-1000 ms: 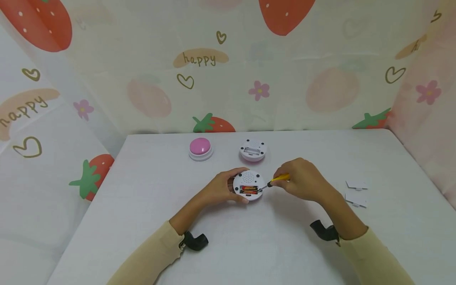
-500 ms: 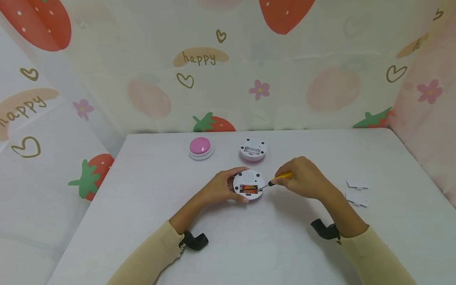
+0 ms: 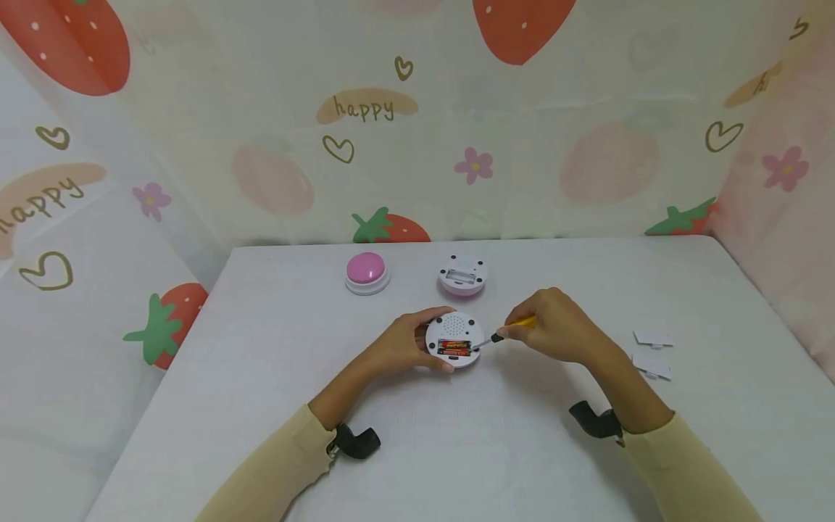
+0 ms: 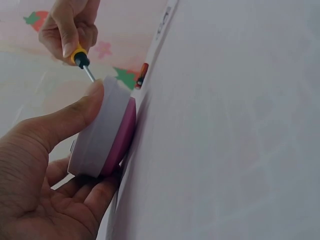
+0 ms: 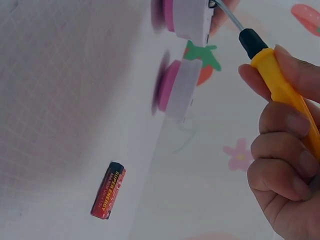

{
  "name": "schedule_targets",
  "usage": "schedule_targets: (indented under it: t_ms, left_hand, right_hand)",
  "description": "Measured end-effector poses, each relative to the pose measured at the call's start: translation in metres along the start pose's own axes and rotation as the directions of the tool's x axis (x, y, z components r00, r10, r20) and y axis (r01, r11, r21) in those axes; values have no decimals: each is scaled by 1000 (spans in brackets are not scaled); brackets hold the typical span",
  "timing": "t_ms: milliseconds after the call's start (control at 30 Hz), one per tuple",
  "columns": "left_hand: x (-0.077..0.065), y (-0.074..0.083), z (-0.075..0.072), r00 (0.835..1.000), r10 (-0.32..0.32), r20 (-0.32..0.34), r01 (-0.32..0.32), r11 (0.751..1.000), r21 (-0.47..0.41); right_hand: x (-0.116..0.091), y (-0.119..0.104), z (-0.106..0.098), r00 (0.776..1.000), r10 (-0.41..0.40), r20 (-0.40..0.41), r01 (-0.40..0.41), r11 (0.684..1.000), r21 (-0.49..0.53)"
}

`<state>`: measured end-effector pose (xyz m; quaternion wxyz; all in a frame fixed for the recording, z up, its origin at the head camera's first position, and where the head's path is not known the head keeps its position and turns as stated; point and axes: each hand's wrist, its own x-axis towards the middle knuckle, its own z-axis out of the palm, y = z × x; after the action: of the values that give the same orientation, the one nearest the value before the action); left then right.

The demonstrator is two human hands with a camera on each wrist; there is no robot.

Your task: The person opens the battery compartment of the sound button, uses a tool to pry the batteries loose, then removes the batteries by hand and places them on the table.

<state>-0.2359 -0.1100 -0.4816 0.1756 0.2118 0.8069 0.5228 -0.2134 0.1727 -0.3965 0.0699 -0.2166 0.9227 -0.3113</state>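
Observation:
My left hand grips a round white push button by its rim, thumb on the near side and fingers on the far side. The button is upside down, its pink dome facing the table. Two red-and-black batteries lie in its uncovered compartment. In my right hand is a screwdriver with a yellow handle, held in curled fingers with the thumb along it. Its metal shaft slants down left, the tip at the compartment's right end.
A second upturned button with a bare compartment sits behind, beside an upright pink-topped button. Two white battery covers lie at the right. A loose AAA battery rests on the table, hidden in the head view.
My right hand and the screwdriver handle have shifted very slightly right; the tip stays at the compartment's right end. The left hand and button hold nearly still.

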Motion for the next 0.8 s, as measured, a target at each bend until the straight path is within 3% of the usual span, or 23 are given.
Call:
schedule_targets:
  t_ms: [367,533,800]
  left_hand:
    - [-2,3,-1,1000,-8,3,8,999,44]
    - [-1,3,-1,1000,-9,5,9,999,31]
    - [-1,2,-1,1000,-16,4,16,1000,11]
  right_hand:
    - [-1,0,-1,1000,-19,5,19,1000,-24]
    - [-4,-7,-2,997,-78,-7,76,987,-144]
    - [-10,-29,2,985,-174,-5,162,923,-349]
